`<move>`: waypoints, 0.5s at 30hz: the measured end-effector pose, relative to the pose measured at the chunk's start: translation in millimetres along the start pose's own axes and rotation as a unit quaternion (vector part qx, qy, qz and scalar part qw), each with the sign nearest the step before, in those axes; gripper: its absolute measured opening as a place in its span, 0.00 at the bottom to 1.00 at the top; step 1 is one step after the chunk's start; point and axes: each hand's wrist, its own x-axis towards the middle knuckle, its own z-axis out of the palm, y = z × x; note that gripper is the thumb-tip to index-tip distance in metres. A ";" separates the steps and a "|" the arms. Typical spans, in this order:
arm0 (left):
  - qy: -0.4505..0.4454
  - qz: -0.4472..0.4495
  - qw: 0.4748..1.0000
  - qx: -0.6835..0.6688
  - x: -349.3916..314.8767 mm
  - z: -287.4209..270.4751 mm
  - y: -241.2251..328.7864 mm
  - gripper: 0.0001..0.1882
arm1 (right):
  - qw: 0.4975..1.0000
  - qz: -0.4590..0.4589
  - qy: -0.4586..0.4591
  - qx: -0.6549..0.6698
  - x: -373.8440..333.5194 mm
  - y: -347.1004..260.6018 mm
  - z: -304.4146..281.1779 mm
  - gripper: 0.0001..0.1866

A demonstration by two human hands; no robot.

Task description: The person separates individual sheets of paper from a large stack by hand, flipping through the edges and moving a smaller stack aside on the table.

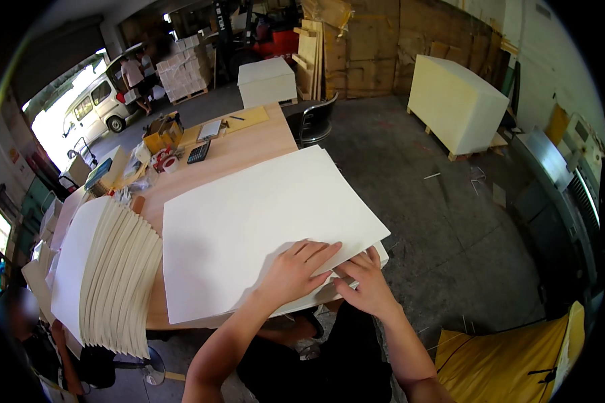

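Note:
A stack of large white sheets point(249, 208) lies across the near end of the wooden table, its near right corner jutting past the table edge. My left hand point(296, 272) rests on the top sheet beside the near edge, fingers stretched out over the surface. Close by, my right hand point(366, 282) has its bent fingers at that edge near the corner, gripping the sheet's border; some fingertips are hidden. The edge lifts slightly there, with more white sheet showing below. A fanned pile of thick white sheets point(117, 275) leans over the table's left side.
On the table point(249, 148) are a calculator point(198, 152), tape rolls point(170, 163) and a yellow box point(163, 134). A person point(54, 342) sits at the lower left. Wrapped pallet blocks point(457, 104), a chair point(314, 121), a yellow cover point(501, 359) and a van point(97, 104) stand around.

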 end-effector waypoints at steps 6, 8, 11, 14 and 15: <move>-0.007 0.004 1.000 0.003 1.5 1.2 -3.7 0.30 | 0.956 0.101 0.274 -0.033 -13.7 27.2 -18.8 0.07; -0.005 0.005 1.000 0.007 0.9 -0.9 -4.4 0.30 | 0.948 0.206 0.199 -0.137 -14.2 28.6 -43.9 0.13; -0.008 -0.014 1.000 -0.002 2.1 -2.1 2.9 0.28 | 0.955 0.238 -0.057 -0.168 -0.6 31.7 -68.1 0.21; -0.003 -0.054 0.997 -0.047 3.4 -5.4 6.5 0.25 | 0.972 0.220 0.086 -0.009 23.4 15.5 -70.1 0.23; 0.001 -0.050 0.996 -0.073 3.9 -5.5 3.9 0.23 | 0.973 0.199 0.114 0.018 28.1 10.0 -66.9 0.23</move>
